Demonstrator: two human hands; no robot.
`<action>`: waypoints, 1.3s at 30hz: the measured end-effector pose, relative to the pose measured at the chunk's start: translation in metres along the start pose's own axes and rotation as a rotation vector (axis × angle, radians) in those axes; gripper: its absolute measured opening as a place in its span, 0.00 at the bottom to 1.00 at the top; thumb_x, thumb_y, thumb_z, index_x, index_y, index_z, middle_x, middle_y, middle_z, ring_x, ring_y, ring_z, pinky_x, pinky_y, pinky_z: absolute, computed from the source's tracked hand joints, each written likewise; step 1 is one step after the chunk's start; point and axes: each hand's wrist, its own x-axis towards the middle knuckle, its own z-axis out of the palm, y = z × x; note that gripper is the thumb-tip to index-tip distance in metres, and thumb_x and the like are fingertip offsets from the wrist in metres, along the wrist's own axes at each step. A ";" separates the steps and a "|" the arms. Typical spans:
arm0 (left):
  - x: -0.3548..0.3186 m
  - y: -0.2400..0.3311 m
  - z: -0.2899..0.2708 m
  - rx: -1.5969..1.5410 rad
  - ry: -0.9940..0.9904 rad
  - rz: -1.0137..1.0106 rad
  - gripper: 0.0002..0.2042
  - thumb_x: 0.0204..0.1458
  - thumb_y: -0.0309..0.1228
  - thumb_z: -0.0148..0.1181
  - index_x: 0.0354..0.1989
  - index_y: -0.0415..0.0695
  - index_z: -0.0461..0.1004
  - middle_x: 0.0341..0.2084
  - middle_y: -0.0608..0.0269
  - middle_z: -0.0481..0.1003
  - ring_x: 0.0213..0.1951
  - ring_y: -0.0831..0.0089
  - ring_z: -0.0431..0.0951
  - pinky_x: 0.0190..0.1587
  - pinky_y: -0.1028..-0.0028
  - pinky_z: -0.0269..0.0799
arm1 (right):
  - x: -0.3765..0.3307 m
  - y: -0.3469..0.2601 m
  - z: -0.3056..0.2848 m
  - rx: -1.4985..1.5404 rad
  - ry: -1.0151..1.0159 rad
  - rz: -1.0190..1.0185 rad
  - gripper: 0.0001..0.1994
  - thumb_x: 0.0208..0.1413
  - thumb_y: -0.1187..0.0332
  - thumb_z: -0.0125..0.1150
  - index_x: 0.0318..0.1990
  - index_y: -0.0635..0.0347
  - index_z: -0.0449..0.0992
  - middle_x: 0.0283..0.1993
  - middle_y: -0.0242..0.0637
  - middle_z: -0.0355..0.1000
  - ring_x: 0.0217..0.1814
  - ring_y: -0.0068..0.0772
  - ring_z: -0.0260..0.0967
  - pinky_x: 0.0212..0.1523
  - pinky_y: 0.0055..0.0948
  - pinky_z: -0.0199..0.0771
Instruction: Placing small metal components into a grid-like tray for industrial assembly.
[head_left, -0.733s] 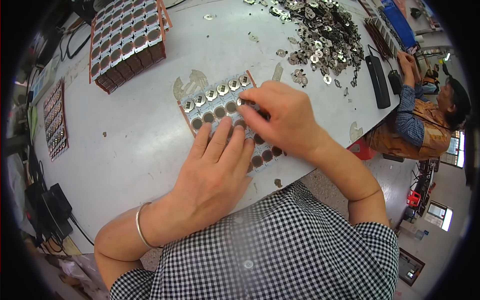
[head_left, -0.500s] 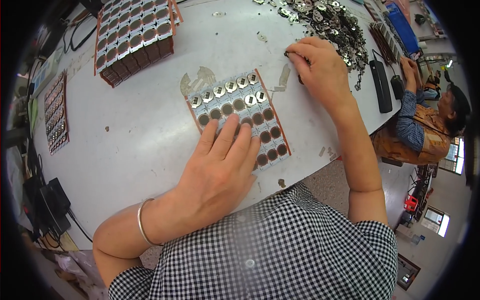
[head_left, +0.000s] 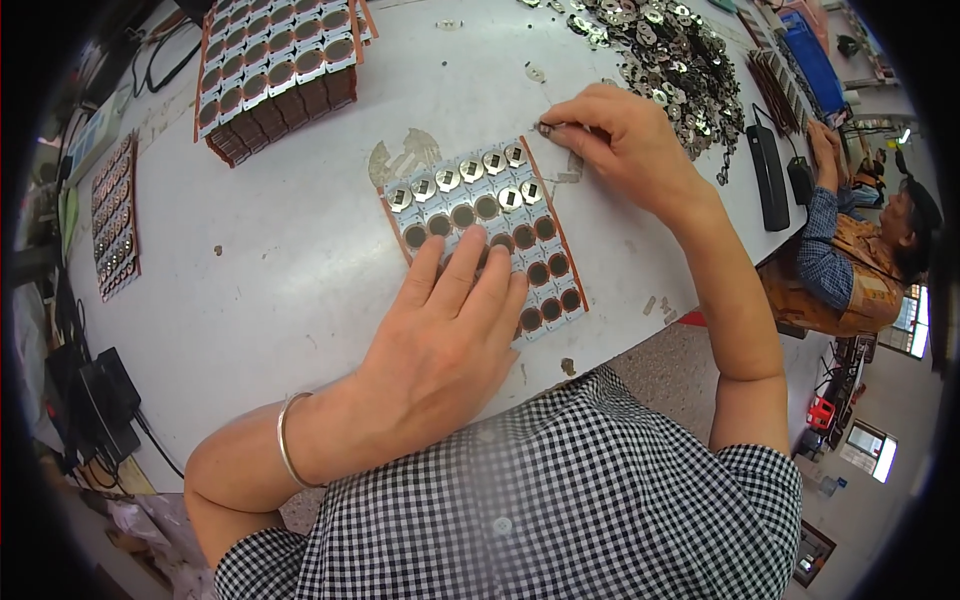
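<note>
My left hand (head_left: 440,335) lies flat with spread fingers on a panel of small round circuit boards (head_left: 538,272), covering part of its middle rows. Shiny metal clips (head_left: 470,172) sit along the panel's far row, and two more stand at the right end of the second row. The other visible boards show bare dark discs. Just beyond the panel's far right corner, my right hand (head_left: 640,145) pinches a small metal clip (head_left: 545,128) between thumb and fingertips, above the table. Its exact shape is too small to make out.
A heap of loose metal clips (head_left: 690,75) spreads at the far right. A tall stack of panels (head_left: 285,125) stands far left, and another panel (head_left: 115,215) lies by the left edge. A black oblong device (head_left: 768,180) is at right, near a co-worker (head_left: 850,270).
My right hand has moved left from beside the heap toward the panel's far right corner, with the clip in its fingertips. My left hand stays on the panel.
</note>
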 end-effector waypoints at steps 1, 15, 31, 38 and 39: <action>0.001 -0.001 0.000 0.000 0.002 -0.001 0.31 0.44 0.37 0.72 0.58 0.36 0.75 0.60 0.43 0.71 0.67 0.44 0.67 0.68 0.45 0.61 | 0.002 0.004 0.001 -0.003 0.003 0.001 0.06 0.58 0.74 0.66 0.42 0.61 0.82 0.38 0.38 0.77 0.37 0.41 0.77 0.39 0.31 0.77; 0.000 0.000 0.001 0.021 -0.001 -0.003 0.32 0.44 0.38 0.72 0.58 0.36 0.75 0.60 0.43 0.71 0.67 0.44 0.67 0.68 0.45 0.61 | 0.024 -0.008 -0.015 0.435 -0.254 0.684 0.12 0.70 0.62 0.55 0.38 0.61 0.78 0.25 0.24 0.70 0.20 0.12 0.61 0.20 0.20 0.61; 0.000 0.000 0.002 0.024 0.008 0.004 0.32 0.43 0.38 0.73 0.58 0.36 0.76 0.59 0.44 0.72 0.66 0.45 0.67 0.69 0.46 0.61 | 0.014 -0.022 -0.001 0.264 -0.088 0.412 0.06 0.63 0.68 0.63 0.41 0.62 0.79 0.24 0.22 0.71 0.22 0.10 0.63 0.22 0.17 0.64; -0.004 0.004 0.002 0.041 0.006 -0.020 0.30 0.44 0.37 0.72 0.57 0.37 0.76 0.58 0.47 0.71 0.64 0.46 0.67 0.67 0.44 0.59 | -0.001 -0.061 -0.007 0.507 -0.269 0.330 0.04 0.65 0.73 0.59 0.43 0.62 0.79 0.29 0.25 0.72 0.28 0.11 0.66 0.28 0.17 0.68; -0.003 0.004 0.002 0.041 0.006 -0.021 0.30 0.44 0.37 0.72 0.57 0.37 0.76 0.58 0.47 0.71 0.64 0.46 0.67 0.67 0.44 0.59 | -0.002 -0.066 -0.003 0.461 -0.268 0.245 0.05 0.65 0.74 0.58 0.44 0.63 0.79 0.30 0.26 0.73 0.29 0.13 0.67 0.29 0.18 0.69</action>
